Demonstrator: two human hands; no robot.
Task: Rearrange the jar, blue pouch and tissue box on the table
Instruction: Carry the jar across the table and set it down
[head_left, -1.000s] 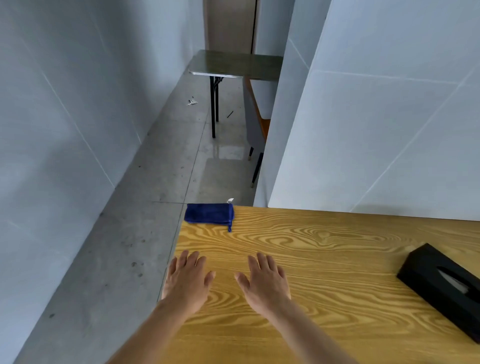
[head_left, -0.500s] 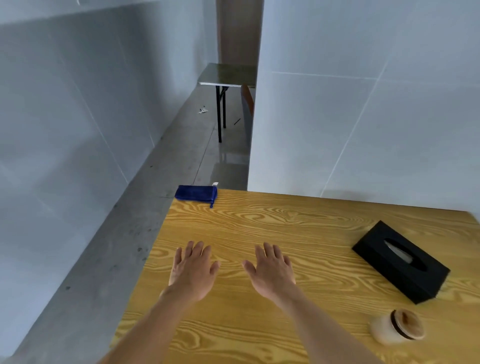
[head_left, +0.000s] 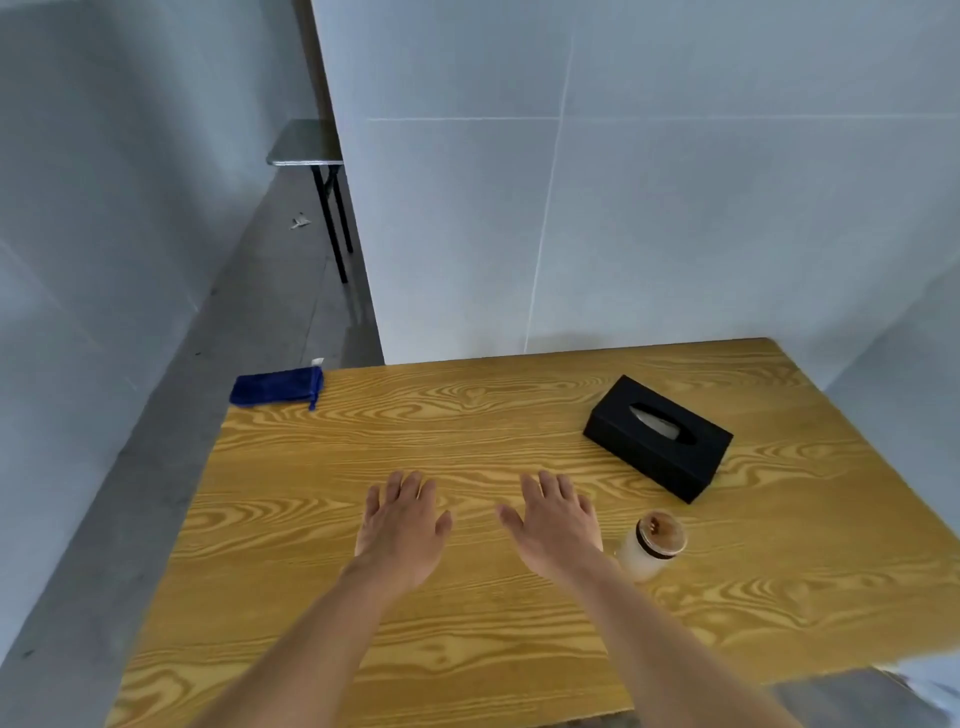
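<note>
A blue pouch (head_left: 277, 386) lies flat at the far left corner of the wooden table (head_left: 311, 597), partly over the edge. A black tissue box (head_left: 657, 437) sits at an angle on the right side. Just in front of it stands a frosted white jar (head_left: 650, 552) with a brown wooden lid. My left hand (head_left: 402, 527) and my right hand (head_left: 554, 522) rest palm down on the middle of the table, fingers spread, holding nothing. My right hand is a little left of the jar, not touching it.
White tiled walls (head_left: 675, 208) stand behind and to the right of the table. Grey floor (head_left: 156, 441) runs along the table's left edge. A small dark folding table (head_left: 306, 145) stands farther back in the corridor.
The view has swung right and pulled back, bringing the whole tissue box and the jar into sight. Both hands stay flat on the table in the same pose.
</note>
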